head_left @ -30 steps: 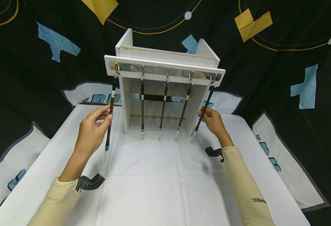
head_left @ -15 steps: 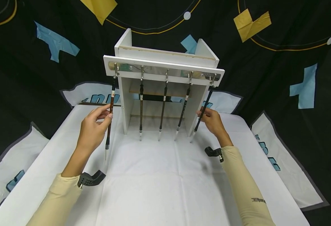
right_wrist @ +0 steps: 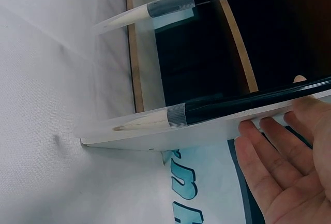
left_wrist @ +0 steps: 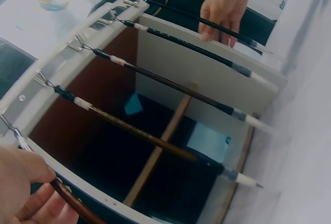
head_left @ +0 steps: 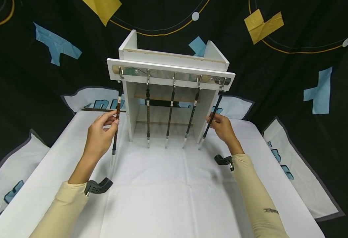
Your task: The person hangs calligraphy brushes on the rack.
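Several capped calligraphy brushes hang from metal hooks along the front bar of a white wooden rack (head_left: 171, 77). At the left end, my left hand (head_left: 101, 134) pinches the brown handle of the leftmost calligraphy brush (head_left: 116, 134) between thumb and fingers; its loop stays at the hook. On the far right, my right hand (head_left: 223, 127) has its fingers at the black handle of the rightmost calligraphy brush (head_left: 214, 114), just outside the side panel. In the right wrist view a fingertip (right_wrist: 300, 78) shows past this handle, while the other fingers spread below it. Clear caps cover the brush tips.
Between the hands hang a brown brush (head_left: 148, 115), a dark brush (head_left: 170, 114) and a black speckled brush (head_left: 191, 115). The rack stands on a white-clothed table (head_left: 162, 198). Behind it is a black curtain (head_left: 73, 19) with blue and yellow paper pieces.
My left hand and forearm have shifted slightly right and forward, and the lower end of the leftmost brush has swung a little toward the rack. My right hand holds its place.
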`<state>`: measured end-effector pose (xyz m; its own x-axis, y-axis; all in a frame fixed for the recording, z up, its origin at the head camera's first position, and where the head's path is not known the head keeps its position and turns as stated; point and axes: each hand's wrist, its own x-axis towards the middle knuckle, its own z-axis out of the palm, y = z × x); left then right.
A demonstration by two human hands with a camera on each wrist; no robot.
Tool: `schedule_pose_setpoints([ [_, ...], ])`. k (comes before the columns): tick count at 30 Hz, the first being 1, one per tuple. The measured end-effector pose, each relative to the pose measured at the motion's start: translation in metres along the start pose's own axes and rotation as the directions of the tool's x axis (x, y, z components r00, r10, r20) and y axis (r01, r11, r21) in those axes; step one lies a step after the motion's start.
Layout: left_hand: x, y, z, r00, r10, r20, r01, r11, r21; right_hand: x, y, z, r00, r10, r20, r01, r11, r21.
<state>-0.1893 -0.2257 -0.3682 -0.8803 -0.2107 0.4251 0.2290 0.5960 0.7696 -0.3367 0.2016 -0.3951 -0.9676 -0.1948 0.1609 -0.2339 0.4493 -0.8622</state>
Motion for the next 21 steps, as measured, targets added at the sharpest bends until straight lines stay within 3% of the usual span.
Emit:
schedule_pose_setpoints([
  [12,0.017,-0.021,0.020,0.986,0.154,-0.064,-0.151,0.987,0.048,-0.001,0.000,0.001,1.000,0.010,-0.003,-0.010,1.000,0.002],
  [21,0.027,-0.025,0.030,0.983,0.178,-0.050,-0.173,0.982,0.080,-0.001,0.000,0.002,1.000,-0.001,-0.011,0.001,1.000,0.011],
])
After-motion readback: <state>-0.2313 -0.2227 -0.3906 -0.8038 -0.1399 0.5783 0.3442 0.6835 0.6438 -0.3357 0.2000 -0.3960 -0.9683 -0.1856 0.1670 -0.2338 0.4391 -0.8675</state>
